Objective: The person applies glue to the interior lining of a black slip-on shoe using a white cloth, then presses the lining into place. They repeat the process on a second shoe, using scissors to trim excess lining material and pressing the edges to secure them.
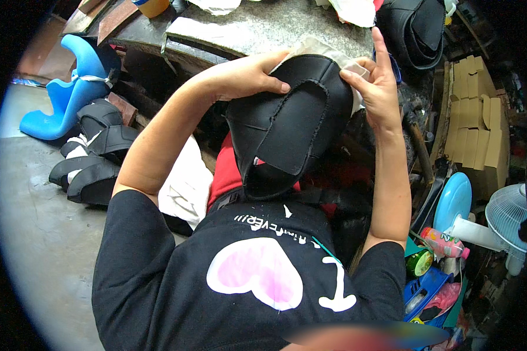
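A black shoe upper (293, 123) with a stitched, raised U-shaped seam hangs in front of my chest, its toe end up and its opening toward me. Thin whitish lining cloth (317, 45) sticks out beyond the toe edge. My left hand (253, 73) grips the upper's left edge, thumb on top and fingers hidden beneath. On the other side, my right hand (379, 88) pinches the lining's edge between thumb and bent fingers, while its index finger points up, free.
Beyond my hands is a grey-topped workbench (257, 29) with white cloth pieces. More black uppers lie at the far right (413, 29) and on the floor at left (99, 146), near a blue plastic seat (70, 88). Cardboard boxes (474, 117) and a fan (506, 216) stand right.
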Demonstrator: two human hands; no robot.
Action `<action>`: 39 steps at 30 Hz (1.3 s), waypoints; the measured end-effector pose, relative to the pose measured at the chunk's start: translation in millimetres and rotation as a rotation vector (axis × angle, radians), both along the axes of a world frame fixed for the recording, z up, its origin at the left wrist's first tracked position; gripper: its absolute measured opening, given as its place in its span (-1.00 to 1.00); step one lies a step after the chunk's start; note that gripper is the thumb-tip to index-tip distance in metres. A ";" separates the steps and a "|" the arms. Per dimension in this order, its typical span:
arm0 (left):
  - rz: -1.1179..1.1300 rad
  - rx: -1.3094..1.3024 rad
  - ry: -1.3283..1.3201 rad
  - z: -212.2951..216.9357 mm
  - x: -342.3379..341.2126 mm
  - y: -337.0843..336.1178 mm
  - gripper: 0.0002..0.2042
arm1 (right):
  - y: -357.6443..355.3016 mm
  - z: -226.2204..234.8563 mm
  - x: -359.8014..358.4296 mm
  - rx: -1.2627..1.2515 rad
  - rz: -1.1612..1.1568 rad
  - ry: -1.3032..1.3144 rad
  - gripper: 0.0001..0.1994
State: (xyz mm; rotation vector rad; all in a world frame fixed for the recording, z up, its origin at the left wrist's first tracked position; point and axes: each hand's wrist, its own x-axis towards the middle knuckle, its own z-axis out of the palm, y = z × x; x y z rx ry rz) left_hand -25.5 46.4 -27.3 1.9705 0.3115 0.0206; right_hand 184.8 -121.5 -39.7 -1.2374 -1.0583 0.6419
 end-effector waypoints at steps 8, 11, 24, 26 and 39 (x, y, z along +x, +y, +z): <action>-0.011 -0.265 -0.178 -12.1 -8.5 13.2 -0.21 | -0.6 5.4 45.8 -0.207 -0.306 -0.462 -0.56; 0.055 -0.513 -0.169 -15.7 -15.7 16.7 -0.22 | -3.4 20.7 91.4 -0.563 -0.541 -1.057 -0.62; 0.252 -0.659 -0.173 -31.0 -40.0 21.1 -0.20 | 1.0 16.6 125.7 -1.055 -0.450 -0.978 -0.54; 0.267 -0.686 -0.190 -32.6 -43.9 22.3 -0.20 | -20.3 23.1 108.3 -0.887 -0.412 -0.410 -0.68; 0.307 -0.912 -0.563 -21.8 -54.8 25.6 -0.13 | -139.9 -11.6 -62.8 -0.475 0.086 0.146 -0.56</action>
